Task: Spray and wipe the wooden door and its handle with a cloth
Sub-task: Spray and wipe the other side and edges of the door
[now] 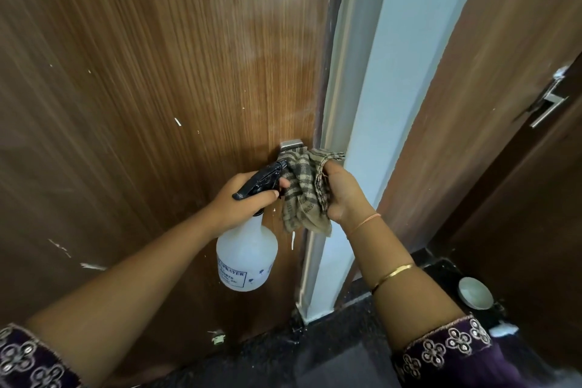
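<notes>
Wiping the door handle (291,145): only its metal top plate shows on the wooden door (151,88), just above the checked cloth (304,195), which drapes over the rest. Your right hand (341,195) bunches the cloth closed in its fingers, directly below and right of the handle, the nearer hand to it. Your left hand (242,198) wraps the black trigger head of the spray bottle (247,258), nozzle aimed at the cloth; the bottle hangs upright against the door. The white frame (362,104) stands just right, crowding the cloth's sweep. A second handle (549,101) and a small bowl (475,292) lie well apart.
</notes>
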`<state>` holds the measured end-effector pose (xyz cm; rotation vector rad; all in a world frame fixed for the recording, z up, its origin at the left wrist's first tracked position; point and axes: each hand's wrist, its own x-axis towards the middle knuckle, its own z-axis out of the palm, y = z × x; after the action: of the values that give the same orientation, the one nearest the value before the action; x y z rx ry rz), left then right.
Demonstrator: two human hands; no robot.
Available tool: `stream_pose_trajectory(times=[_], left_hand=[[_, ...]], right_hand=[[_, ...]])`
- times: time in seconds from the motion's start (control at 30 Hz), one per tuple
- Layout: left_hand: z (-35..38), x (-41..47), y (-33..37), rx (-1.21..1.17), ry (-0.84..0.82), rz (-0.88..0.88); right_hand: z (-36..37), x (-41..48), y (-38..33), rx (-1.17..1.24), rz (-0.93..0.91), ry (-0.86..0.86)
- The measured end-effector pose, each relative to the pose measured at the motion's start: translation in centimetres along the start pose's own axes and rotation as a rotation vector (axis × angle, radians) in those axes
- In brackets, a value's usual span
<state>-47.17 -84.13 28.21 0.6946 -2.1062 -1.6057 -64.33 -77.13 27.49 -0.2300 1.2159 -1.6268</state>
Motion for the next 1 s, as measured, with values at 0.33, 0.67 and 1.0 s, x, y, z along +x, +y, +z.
stream_pose_trajectory(times=[0.33,0.67,1.0], left_hand=[[-0.2,0.3,0.1,-0.095,0.024,-0.043],[-0.1,0.4,0.5,-0.151,0.019,-0.057],[-0.4,1.2,0.0,-0.175,0.036,-0.069]], right_hand=[[0.5,-2.2,2.2,-0.224,-0.55,0.4],[-1.7,-2.7,1.3,-1.37,-0.645,0.213],[-0.6,-1.5,-1.8,-0.95,-0.059,-0.292]])
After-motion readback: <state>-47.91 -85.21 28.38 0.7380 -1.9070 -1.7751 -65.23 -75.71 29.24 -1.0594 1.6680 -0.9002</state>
